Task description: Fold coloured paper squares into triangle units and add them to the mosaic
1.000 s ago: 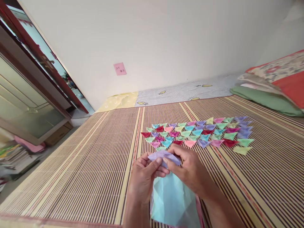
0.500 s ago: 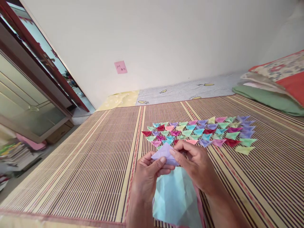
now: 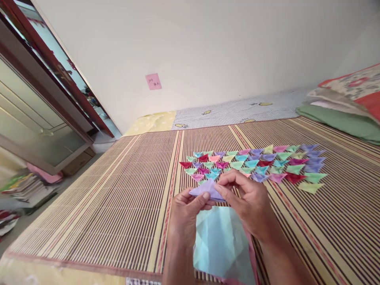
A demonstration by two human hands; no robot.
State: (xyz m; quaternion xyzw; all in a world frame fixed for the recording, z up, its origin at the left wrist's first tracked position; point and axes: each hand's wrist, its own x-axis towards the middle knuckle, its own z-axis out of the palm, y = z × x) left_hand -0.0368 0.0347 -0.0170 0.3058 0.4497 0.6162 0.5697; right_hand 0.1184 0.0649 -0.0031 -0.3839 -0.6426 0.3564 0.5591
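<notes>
The left hand (image 3: 185,211) has its grip pinched on a folded purple paper (image 3: 204,190), thumb in front and fingers behind. The right hand (image 3: 251,202) also grips it, thumb and forefinger near its peak. The paper is held above a striped mat (image 3: 118,198), between rows of small folded papers (image 3: 251,163) (many colours, mostly pointed) and a creased light blue sheet (image 3: 221,241) lying nearer the person.
</notes>
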